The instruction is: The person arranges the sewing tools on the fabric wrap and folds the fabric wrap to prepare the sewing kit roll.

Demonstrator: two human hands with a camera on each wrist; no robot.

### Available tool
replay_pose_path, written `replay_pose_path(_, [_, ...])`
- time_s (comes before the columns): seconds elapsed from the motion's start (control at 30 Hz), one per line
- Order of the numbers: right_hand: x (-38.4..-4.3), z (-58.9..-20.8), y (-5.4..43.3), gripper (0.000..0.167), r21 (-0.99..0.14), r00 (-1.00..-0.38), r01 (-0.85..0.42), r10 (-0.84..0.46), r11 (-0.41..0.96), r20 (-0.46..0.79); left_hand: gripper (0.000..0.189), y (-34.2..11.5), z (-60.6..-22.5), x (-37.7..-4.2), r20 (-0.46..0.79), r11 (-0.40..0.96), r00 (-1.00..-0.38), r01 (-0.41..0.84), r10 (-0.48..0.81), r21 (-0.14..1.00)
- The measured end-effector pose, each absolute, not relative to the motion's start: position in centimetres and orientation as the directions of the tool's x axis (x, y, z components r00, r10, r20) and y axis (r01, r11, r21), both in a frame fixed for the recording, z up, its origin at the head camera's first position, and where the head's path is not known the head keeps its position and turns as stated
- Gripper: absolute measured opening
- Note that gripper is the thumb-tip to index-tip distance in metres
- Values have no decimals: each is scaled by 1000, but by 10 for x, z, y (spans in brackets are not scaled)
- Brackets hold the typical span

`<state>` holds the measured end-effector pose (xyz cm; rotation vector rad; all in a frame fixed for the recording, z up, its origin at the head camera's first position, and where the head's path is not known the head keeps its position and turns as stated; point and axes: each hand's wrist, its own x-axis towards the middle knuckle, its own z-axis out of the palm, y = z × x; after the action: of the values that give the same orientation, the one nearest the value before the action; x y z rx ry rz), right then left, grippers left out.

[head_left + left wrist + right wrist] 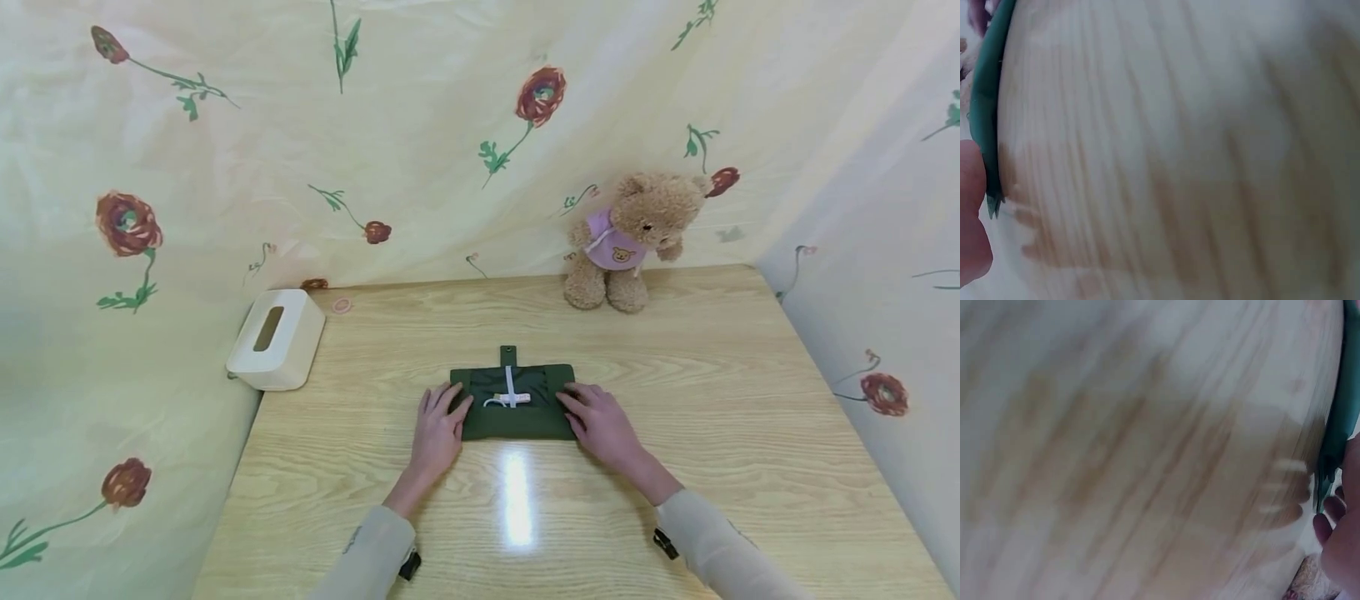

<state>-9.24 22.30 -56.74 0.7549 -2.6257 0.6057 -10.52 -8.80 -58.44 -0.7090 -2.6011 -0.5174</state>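
A dark green fold-over pouch [517,425] lies on the wooden table in front of me, its short snap strap [508,356] pointing away. Inside, a white elastic band [510,381] crosses over a small white plug-like piece [517,398] with a thin white cable [493,402]. My left hand [437,425] rests on the pouch's left edge, fingers and thumb spread over it. On the opposite edge, my right hand [603,425] touches the pouch with its fingertips. Each wrist view shows only the pouch's green side edge [986,100] and part of the hand.
A white tissue box [277,340] stands at the table's left edge. At the back right sits a teddy bear [622,242] in a pink top. Flower-patterned cloth [420,142] hangs behind the table [360,467] and along its sides.
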Motion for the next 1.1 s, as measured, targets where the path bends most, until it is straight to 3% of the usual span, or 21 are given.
replay_pose_path(0.2, [-95, -573, 225, 18, -198, -660, -725, -583, 660, 473, 39, -89, -581, -105, 506, 688, -629, 720, 590, 92])
replay_pose_path(0.33, [-94, -575, 226, 45, -128, -565, -795, -646, 593, 513, 36, -90, -582, -103, 521, 615, -527, 789, 672, 4])
replay_pose_path(0.4, [-94, -576, 227, 44, -116, -542, -811, -660, 574, 520, 37, -91, -583, -102, 509, 603, -510, 797, 693, -24])
replay_pose_path(0.57, [-92, -576, 233, 33, -124, -524, -831, -688, 542, 502, 39, -97, -585, -98, 418, 609, -551, 793, 722, -6])
replay_pose_path(0.67, [-89, -577, 238, 40, -159, -537, -831, -695, 533, 478, 51, -104, -584, -94, 362, 612, -598, 786, 715, 90])
replay_pose_path(0.83, [-87, -578, 243, 52, -185, -584, -804, -695, 565, 419, 52, -111, -583, -89, 300, 615, -668, 744, 681, 260])
replay_pose_path(1.1, [-84, -576, 243, 57, -214, -638, -765, -666, 608, 386, 49, -110, -583, -88, 294, 638, -715, 699, 635, 322])
